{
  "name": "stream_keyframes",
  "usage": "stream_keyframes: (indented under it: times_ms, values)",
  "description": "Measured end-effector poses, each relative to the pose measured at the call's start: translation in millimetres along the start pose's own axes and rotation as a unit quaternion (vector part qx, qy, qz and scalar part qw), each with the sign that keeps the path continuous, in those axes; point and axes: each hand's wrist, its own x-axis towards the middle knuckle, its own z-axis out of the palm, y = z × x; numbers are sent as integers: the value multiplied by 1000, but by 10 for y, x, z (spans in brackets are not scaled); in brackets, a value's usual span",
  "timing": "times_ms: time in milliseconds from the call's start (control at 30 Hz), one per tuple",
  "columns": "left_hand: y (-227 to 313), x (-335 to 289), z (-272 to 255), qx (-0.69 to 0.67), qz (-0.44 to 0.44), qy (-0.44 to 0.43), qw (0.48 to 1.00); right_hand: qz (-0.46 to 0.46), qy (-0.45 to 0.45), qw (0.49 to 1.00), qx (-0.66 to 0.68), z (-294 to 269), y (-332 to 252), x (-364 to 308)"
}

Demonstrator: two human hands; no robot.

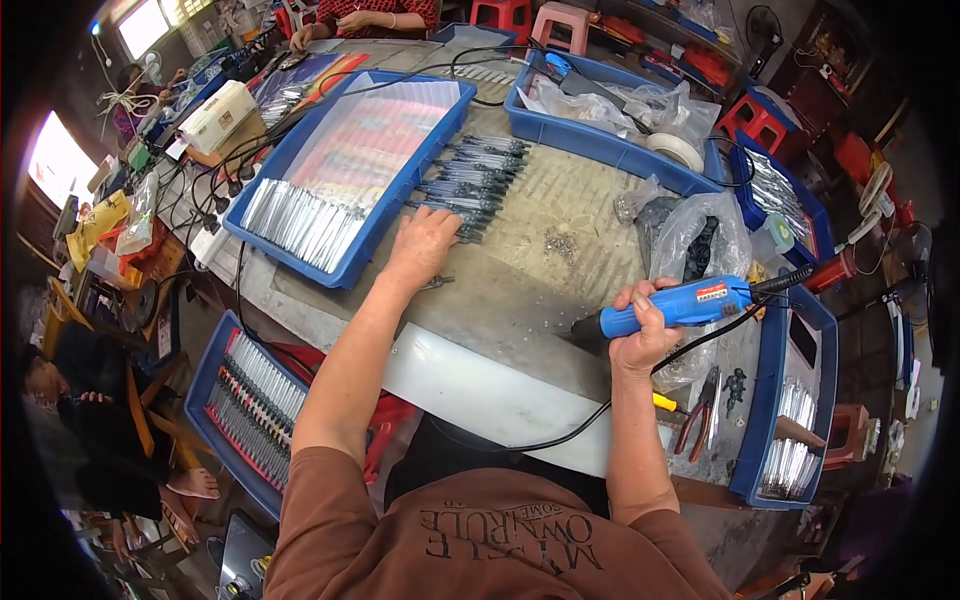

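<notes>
My left hand reaches over the table to the near end of a row of dark, slim pen-like pieces. Its fingers are stretched out and touch the last of them. My right hand is wrapped round a blue corded hand-held power tool, held level above the table. The tool's dark front end points left, and its black cable runs off to the right. Beside the row stands a blue tray with a band of slim silvery pieces and a whitish sheet in it.
Tiny parts lie scattered mid-table. Another blue tray holds plastic bags and a tape roll. Pliers and a clear bag lie at the right, near a blue tray. A cable loops across my front. Another person sits opposite.
</notes>
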Motion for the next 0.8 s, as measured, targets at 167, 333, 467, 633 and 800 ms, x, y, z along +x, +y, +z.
stream_keyframes:
  times_ms: [167, 333, 467, 633, 800]
  values:
    - [-90, 50, -4, -4, 20, -22, 1000, -3, 6, 1000, -2, 2, 15, 5]
    - [-157, 154, -59, -22, 50, -70, 996, 2, 15, 1000, -3, 14, 7, 14]
    - [-188, 179, -71, -33, 78, -86, 993, 7, 17, 1000, -6, 33, -12, 8]
    - [-173, 152, -65, -19, 92, -87, 992, 1, 13, 1000, -11, 9, -4, -2]
    - [-22, 132, -134, -19, 77, -17, 997, 5, 15, 1000, -8, -14, 14, -2]
